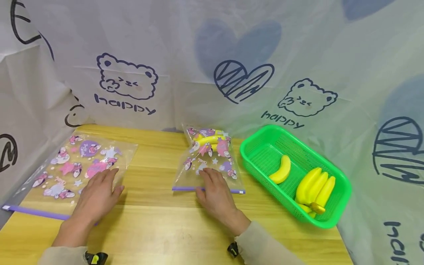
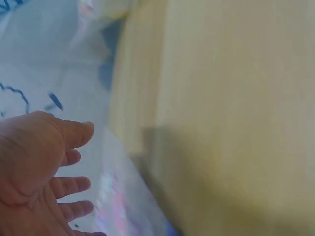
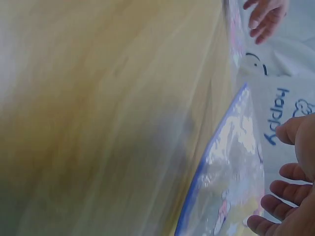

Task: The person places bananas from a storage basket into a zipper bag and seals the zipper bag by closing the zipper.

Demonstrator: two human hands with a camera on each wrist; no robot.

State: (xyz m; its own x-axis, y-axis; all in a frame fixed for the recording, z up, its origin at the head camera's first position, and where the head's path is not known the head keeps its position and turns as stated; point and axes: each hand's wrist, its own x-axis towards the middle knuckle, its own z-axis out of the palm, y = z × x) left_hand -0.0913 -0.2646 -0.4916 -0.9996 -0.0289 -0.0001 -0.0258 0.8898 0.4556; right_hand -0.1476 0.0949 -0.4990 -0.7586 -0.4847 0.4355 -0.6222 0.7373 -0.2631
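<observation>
A clear zip bag [image 1: 215, 162] with purple and pink cartoon prints lies at the table's middle, its purple slider strip facing me. Yellow bananas [image 1: 208, 140] show through its far end. Over this bag hovers my right hand [image 1: 216, 195], fingers extended and parted, holding nothing; the right wrist view shows the fingers beside the bag's printed side. On the left, a larger flat zip bag [image 1: 63, 162] of the same print lies with its strip along the near side. My left hand [image 1: 99, 193] is above its right part, fingers loosely stretched, palm without anything in it.
At the right stands a green plastic basket [image 1: 251, 162], tilted in its lie on the table. Inside are a single banana [image 1: 281, 170] and a bunch of bananas [image 1: 314, 189]. White cloth [image 1: 185, 55] with drawn bears and hearts hangs behind the wooden table [image 1: 155, 176].
</observation>
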